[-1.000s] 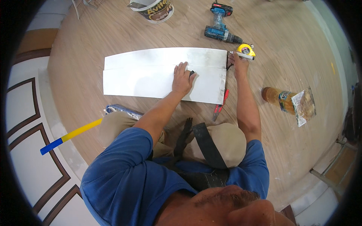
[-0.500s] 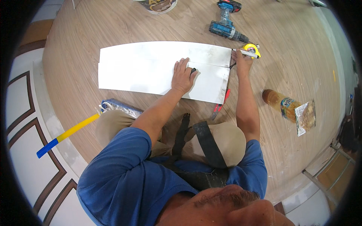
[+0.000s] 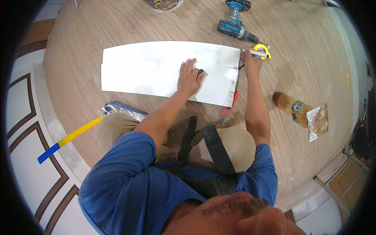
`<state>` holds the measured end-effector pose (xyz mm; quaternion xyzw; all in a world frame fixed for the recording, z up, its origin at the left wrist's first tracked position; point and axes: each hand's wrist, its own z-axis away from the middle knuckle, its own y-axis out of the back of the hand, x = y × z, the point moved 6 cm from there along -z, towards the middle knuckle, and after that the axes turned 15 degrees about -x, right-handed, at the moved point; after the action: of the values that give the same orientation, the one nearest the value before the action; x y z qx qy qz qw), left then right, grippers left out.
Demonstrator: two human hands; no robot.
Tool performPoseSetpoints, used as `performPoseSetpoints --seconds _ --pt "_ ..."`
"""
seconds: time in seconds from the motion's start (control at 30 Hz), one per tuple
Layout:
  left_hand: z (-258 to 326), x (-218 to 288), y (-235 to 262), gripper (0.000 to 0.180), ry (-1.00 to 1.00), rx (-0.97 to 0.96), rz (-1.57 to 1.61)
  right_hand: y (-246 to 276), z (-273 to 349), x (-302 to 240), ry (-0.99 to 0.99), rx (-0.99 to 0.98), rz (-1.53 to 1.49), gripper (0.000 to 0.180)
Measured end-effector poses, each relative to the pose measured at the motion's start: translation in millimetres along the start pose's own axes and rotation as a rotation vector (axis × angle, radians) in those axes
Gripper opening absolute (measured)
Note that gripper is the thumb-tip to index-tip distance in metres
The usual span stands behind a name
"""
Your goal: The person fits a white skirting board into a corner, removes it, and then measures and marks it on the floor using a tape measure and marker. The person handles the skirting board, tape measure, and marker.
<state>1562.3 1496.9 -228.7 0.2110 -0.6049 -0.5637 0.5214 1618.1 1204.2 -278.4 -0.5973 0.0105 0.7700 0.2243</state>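
Two long white panels (image 3: pixel 137 74) lie edge to edge on the floor in front of me, with dark smudges towards their right end. My left hand (image 3: pixel 189 80) presses on the nearer panel, fingers stretched out, with a small black marker cap (image 3: pixel 200 72) tucked between thumb and forefinger. At the panels' right end, my right hand (image 3: pixel 252 62) grips a white marker (image 3: pixel 256 54); its fingertips are partly hidden. Just beyond that hand sits a yellow tape measure (image 3: pixel 261 49). Red-handled pliers (image 3: pixel 229 107) poke out from beside the panels' near right corner.
A blue cordless drill (image 3: pixel 235 25) lies beyond the tape measure, and a bucket (image 3: pixel 166 4) stands at the far edge. To the right are a bottle of brown liquid (image 3: pixel 291 107) and a foil-like square (image 3: pixel 317 122). A yellow-and-blue handle (image 3: pixel 72 137) lies at left, near a blue packet (image 3: pixel 125 109).
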Motion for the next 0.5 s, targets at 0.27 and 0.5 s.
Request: performPoseSetpoints --seconds 0.27,0.5 --pt "0.2 0.2 -0.6 0.04 0.012 -0.02 -0.001 -2.2 0.7 -2.1 0.009 0.0 0.012 0.02" --pt "0.7 1.0 0.8 0.038 0.008 -0.014 0.0 -0.3 -2.4 -0.5 -0.014 0.006 0.058 0.02"
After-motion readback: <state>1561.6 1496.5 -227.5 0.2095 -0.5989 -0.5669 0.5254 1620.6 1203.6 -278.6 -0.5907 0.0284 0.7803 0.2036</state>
